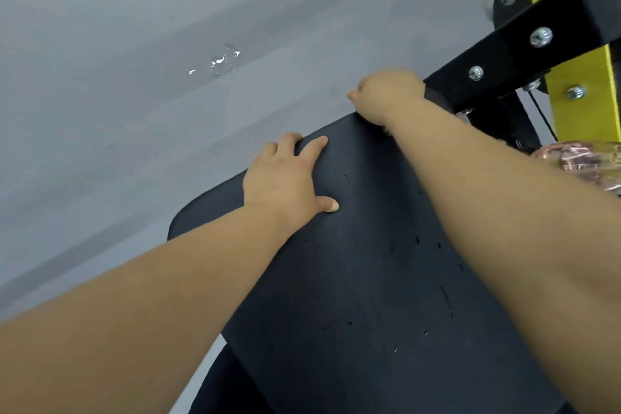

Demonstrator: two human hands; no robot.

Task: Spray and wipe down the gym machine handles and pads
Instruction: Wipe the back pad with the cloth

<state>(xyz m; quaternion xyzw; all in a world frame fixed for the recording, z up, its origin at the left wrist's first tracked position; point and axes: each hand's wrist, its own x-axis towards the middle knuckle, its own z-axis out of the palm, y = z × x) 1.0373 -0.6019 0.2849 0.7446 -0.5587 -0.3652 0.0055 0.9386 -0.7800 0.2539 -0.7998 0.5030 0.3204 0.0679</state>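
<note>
Head view: the left hand (289, 178) lies flat on the black pad (353, 279), its fingers spread and straight, the thumb stretched out sideways on the surface. The two outer fingers reach the pad's far-left edge, so most of the pad stretches from this hand toward the person and to the right.

The right hand (386, 94) sits beyond and to the right of the left, curled into a knuckled shape at the pad's far corner. Its fingertips are hidden behind the hand, so I cannot tell whether it clutches the edge, holds something, or is merely bunched. The pad begins right under this wrist.

Just right of the right hand a black bracket (504, 57) with shiny bolts (541, 37) joins a yellow frame (584, 118). Under the right forearm, a crinkled pinkish thing (584, 161) peeks out. Beyond both hands is grey floor (134, 94) with a white scuff (221, 60).
</note>
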